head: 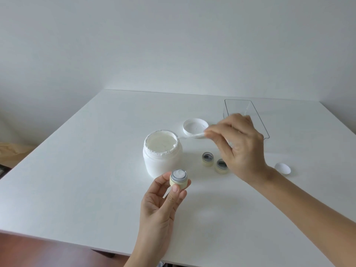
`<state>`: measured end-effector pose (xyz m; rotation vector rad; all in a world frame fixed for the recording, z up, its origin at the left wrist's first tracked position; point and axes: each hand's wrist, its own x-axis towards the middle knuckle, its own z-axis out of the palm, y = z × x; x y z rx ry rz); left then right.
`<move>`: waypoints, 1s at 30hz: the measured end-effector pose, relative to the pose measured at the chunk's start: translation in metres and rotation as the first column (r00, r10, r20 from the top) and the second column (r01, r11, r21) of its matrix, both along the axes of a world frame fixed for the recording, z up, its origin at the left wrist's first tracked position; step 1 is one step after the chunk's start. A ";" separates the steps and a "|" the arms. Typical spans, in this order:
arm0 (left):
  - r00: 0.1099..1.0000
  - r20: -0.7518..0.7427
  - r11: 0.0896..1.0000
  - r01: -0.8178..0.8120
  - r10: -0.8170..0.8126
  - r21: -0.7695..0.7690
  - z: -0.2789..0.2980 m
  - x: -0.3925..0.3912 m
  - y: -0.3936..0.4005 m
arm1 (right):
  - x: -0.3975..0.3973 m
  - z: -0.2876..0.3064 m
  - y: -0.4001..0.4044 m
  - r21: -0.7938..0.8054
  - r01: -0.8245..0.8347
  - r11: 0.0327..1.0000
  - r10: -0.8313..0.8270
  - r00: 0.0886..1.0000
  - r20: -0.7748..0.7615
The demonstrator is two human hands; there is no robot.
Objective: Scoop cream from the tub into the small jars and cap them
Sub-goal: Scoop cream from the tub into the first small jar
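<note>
An open white tub of cream (162, 153) stands mid-table, its rim smeared. My left hand (161, 205) holds a small pale-yellow jar (179, 179) in front of the tub, gripped between thumb and fingers; the jar is heaped with white cream. My right hand (238, 145) pinches a thin white spatula (190, 136), whose tip reaches to the tub's right rim. Two more small yellow jars, one (207, 159) and the other (221, 166), stand open to the right of the tub, partly behind my right hand.
The tub's white lid (194, 126) lies upside down behind the tub. A clear plastic tray (240, 106) sits at the back right, partly hidden by my right hand. A small white cap (282, 168) lies at the right. The table's near edge (57, 240) runs across the bottom left.
</note>
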<state>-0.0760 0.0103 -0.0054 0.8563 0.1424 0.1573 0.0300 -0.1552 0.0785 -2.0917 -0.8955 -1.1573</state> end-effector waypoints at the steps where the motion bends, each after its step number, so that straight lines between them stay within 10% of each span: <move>1: 1.000 0.001 1.000 0.002 -0.002 0.003 0.000 0.000 0.000 | 0.000 0.001 0.004 0.087 0.021 0.996 -0.010 0.993 -0.119; 7: 1.000 0.025 0.999 0.016 -0.017 0.050 -0.001 -0.001 0.001 | 0.010 -0.003 0.015 0.141 0.164 0.976 -0.026 0.735 -0.678; 16: 0.999 0.030 0.998 0.026 -0.028 0.065 -0.002 0.000 0.000 | -0.014 -0.011 -0.022 0.269 -0.053 0.962 0.255 0.529 -0.810; 30: 0.997 0.021 0.988 0.075 -0.078 0.137 -0.003 -0.001 0.000 | -0.018 -0.018 -0.013 0.238 -0.103 0.966 0.257 0.507 -0.823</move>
